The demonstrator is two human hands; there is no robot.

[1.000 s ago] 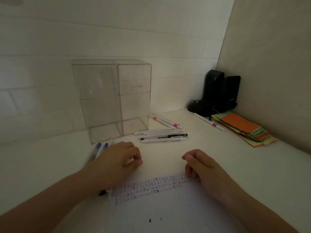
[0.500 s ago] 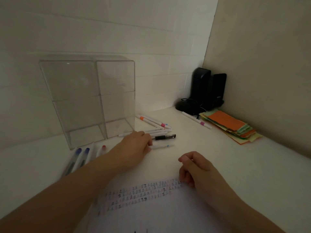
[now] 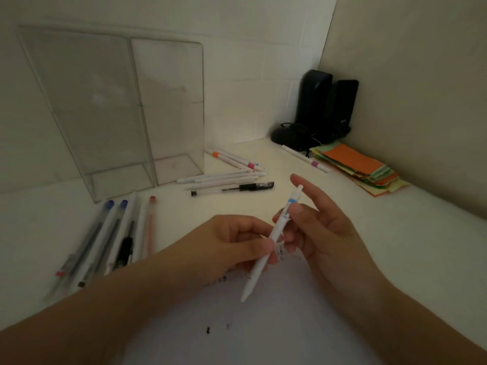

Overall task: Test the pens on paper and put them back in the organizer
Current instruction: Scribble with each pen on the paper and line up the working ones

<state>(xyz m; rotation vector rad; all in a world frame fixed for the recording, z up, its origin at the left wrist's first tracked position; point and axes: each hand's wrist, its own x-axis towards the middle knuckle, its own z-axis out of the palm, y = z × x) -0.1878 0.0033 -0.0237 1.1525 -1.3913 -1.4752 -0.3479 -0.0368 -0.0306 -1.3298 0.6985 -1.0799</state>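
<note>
a: pens (image 3: pixel 105 238) lie in a row at far left on the desk (image 3: pixel 395 246), just in front of the clear organizer (image 3: pixel 118 106), whose compartments look empty. which one is in play?

b: none of those. moving right, the left hand (image 3: pixel 232 241) pinches a white pen (image 3: pixel 271 243) about midway along its barrel, fingers curled round it, above the paper (image 3: pixel 263 325)

a: how does it lie?

b: long axis steeply tilted: tip down and toward the person, just over the sheet, clicker end up and away, toward the loose pens (image 3: pixel 226 177) near the organizer's right side

a: and the right hand (image 3: pixel 321 233)?

b: right beside the barrel's upper half. thumb and middle fingers seem to close on it, index finger straight and lifted by the clicker. i'd call it grasping, though the contact is partly hidden

a: so what does the next move turn on?

b: my guess is a handover or a click. the right hand is nearer the clicker end, the left nearer the tip, and the paper sits directly under the tip, so little travel is needed to write
</note>
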